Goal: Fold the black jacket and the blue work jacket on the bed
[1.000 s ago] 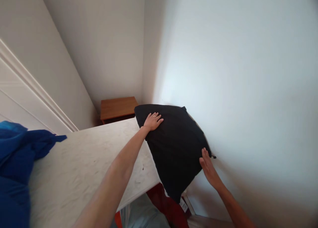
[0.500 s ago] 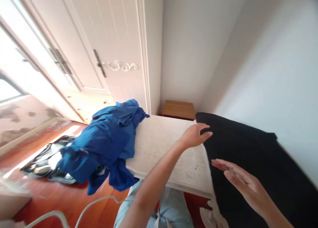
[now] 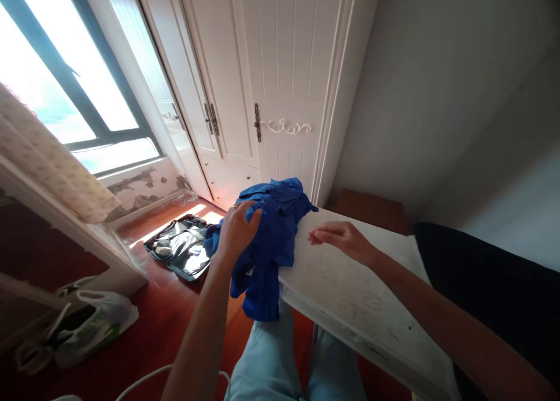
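Observation:
A crumpled blue garment (image 3: 275, 232) lies over the left end of the white board (image 3: 350, 284), part of it hanging down over the near edge. My left hand (image 3: 240, 229) is at the garment's left side, thumb apart from the fingers; whether it touches the cloth is hard to tell. Over the board, to the right of the garment, my right hand (image 3: 339, 238) points left with its fingers close together, and whether anything is between them cannot be made out. Black cloth (image 3: 490, 284) covers the area beyond the board's right end.
An open suitcase (image 3: 186, 243) with things inside lies on the red floor (image 3: 175, 325). White wardrobe doors (image 3: 284, 51) stand behind. A plastic bag (image 3: 96, 325) is at the lower left, a brown wooden piece (image 3: 371, 210) behind the board, and a white cable (image 3: 149, 377) crosses the floor.
The view has turned left, bringing in the window and bag. My left hand has moved from the board's right side to the blue garment. My right hand has come from the black cloth to over the board.

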Demonstrator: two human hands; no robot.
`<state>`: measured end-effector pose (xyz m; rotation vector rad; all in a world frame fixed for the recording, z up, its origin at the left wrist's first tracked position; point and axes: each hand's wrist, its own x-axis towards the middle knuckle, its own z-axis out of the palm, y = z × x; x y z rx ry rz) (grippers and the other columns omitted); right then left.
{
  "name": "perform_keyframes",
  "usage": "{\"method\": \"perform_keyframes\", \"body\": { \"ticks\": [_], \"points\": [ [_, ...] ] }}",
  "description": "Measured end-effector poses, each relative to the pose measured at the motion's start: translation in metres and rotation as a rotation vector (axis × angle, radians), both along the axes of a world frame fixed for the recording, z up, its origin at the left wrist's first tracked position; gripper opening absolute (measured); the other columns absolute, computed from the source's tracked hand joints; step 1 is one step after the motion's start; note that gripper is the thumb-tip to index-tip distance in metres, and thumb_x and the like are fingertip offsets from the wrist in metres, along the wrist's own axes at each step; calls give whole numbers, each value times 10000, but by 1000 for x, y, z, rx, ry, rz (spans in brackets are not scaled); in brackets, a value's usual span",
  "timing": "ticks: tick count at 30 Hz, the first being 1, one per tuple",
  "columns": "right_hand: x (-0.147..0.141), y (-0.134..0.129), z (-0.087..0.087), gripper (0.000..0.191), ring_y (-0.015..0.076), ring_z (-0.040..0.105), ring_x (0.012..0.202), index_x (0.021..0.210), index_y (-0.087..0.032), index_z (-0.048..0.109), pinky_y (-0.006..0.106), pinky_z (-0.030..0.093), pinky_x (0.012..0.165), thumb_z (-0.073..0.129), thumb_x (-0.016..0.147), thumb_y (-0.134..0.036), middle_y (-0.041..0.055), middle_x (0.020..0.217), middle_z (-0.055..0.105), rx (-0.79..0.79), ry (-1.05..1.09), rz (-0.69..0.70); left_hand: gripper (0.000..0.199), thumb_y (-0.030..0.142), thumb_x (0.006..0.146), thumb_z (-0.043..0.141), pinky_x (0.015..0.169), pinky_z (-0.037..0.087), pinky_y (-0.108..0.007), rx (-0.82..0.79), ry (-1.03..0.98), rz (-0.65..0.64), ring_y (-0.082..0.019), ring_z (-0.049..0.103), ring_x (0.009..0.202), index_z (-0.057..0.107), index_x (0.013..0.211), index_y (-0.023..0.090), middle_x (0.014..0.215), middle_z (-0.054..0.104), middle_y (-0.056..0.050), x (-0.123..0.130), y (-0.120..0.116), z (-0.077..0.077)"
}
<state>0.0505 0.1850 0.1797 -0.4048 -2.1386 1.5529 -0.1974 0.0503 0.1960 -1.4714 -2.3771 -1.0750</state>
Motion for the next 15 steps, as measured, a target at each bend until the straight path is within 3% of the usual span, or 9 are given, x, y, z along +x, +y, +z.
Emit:
{"method": "perform_keyframes", "body": {
  "ticks": [4, 7, 9, 12, 15],
  "points": [
    [-96, 18, 8, 392, 232, 706, 930, 1068, -161, 716, 401, 576, 846, 652, 864, -489, 97, 1017, 744, 146, 11, -25, 544, 417, 904, 560, 1048, 435, -453, -291, -49, 279, -350, 525, 1292, 540, 1349, 105, 1347, 604, -192, -71, -16, -16],
    [-163, 23, 15, 415, 257, 641, 1134, 1190, -157, 670, 435, 501, 1015, 665, 872, -425, 120, 1217, 683, 462, -80, -13, 593, 544, 881, 562, 935, 494, -389, -343, -196, 245, -336, 597, 1199, 568, 1298, 123, 1306, 634, -189, -104, -22, -28],
    [-195, 17, 17, 532, 294, 564, 1251, 1268, -156, 631, 461, 441, 1082, 721, 831, -446, 134, 1317, 627, 720, -182, 36, 595, 659, 824, 570, 785, 520, -332, -387, -333, 159, -311, 671, 1026, 663, 1119, 151, 1148, 710, -152, -116, -24, -36],
    [-217, 0, 17, 521, 321, 581, 1220, 1209, -156, 670, 431, 469, 1029, 756, 803, -471, 145, 1240, 669, 1019, -432, 156, 551, 706, 729, 631, 599, 462, -286, -409, -441, 96, -265, 679, 790, 700, 852, 173, 861, 735, -95, -125, -30, -46],
    [-216, -17, 16, 238, 294, 663, 1066, 989, -164, 747, 360, 504, 915, 698, 869, -364, 132, 1064, 729, 1111, -551, 123, 495, 653, 656, 718, 543, 401, -272, -246, -495, 20, -221, 629, 685, 700, 788, 177, 716, 694, -50, -130, -37, -55]
  ]
}}
